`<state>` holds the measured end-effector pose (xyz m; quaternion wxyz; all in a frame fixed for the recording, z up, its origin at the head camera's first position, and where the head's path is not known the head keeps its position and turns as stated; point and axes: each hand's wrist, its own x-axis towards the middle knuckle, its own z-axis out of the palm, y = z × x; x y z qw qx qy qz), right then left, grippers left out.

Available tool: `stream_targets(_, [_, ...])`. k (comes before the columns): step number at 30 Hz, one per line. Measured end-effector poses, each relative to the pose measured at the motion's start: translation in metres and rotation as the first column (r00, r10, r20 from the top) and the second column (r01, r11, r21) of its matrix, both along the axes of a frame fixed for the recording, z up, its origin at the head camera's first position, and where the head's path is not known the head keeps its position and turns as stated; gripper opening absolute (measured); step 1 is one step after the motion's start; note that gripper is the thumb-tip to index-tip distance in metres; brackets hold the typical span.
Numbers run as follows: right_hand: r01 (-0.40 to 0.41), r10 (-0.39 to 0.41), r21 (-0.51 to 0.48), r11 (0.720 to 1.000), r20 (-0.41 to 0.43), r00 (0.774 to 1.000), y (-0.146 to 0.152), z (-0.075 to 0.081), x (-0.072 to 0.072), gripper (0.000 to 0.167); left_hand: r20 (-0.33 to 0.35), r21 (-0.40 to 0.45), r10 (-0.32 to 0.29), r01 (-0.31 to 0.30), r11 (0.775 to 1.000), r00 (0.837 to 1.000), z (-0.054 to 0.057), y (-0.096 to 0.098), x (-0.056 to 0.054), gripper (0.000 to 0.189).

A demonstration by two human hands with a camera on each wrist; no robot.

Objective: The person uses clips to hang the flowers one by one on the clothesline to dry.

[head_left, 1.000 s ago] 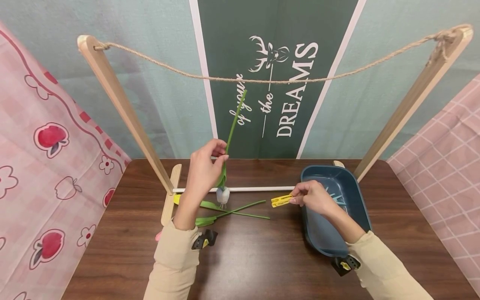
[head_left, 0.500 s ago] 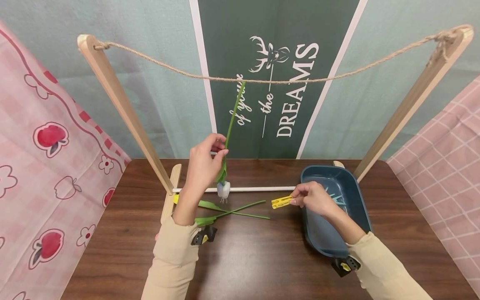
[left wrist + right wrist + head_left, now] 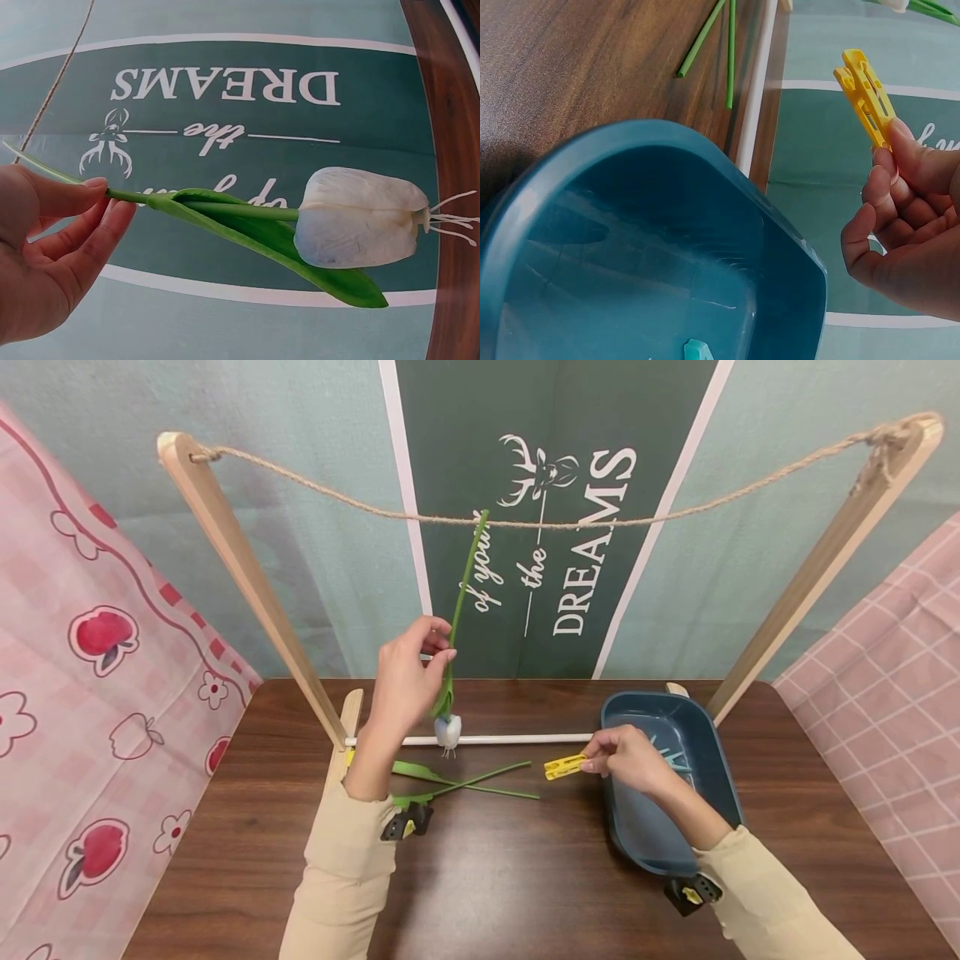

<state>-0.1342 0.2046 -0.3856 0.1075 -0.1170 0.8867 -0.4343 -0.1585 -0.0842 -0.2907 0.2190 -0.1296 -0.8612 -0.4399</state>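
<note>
My left hand (image 3: 411,672) pinches the green stem of an artificial white tulip (image 3: 360,217) between thumb and fingers. The tulip hangs bloom down, its long leaf beside the stem. In the head view the stem's upper end overlaps the twine (image 3: 577,526) and reaches slightly above it. My right hand (image 3: 626,760) pinches one end of a yellow clothespin (image 3: 866,97), whose other end points away from the fingers. That hand is over the left side of a dark blue basin (image 3: 720,777).
Two wooden posts (image 3: 247,577) hold up the twine, with a white rod (image 3: 525,739) low between them. Crossed green stems (image 3: 487,787) lie on the brown table (image 3: 510,877). Light teal clothespins (image 3: 675,760) lie in the basin.
My left hand has risen with the tulip, bringing the stem's tip from below the twine to just above it. My right hand and the clothespin have hardly moved.
</note>
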Motion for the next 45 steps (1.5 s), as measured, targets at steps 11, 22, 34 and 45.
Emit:
stream_targets(11, [-0.014, 0.014, -0.003, 1.0, 0.004, 1.0, 0.001, -0.002, 0.001, 0.006, -0.018, -0.004, 0.002, -0.002, 1.0, 1.0, 0.012, 0.001, -0.003, 0.017])
stream_targets(22, [-0.016, 0.016, 0.007, 1.0, -0.001, 1.0, 0.001, -0.003, 0.002, 0.005, -0.027, 0.001, 0.003, -0.003, 1.0, 1.0, 0.017, 0.001, -0.007, 0.017])
stream_targets(34, [-0.028, 0.028, -0.008, 1.0, -0.001, 1.0, 0.001, -0.002, 0.003, 0.005, -0.046, 0.014, 0.002, -0.001, 1.0, 0.999, 0.02, 0.004, -0.011, 0.017])
stream_targets(45, [-0.029, 0.029, -0.014, 0.999, 0.001, 1.0, 0.001, -0.002, 0.003, 0.006, -0.05, 0.018, 0.014, -0.013, 1.0, 0.999, 0.021, 0.006, -0.013, 0.018])
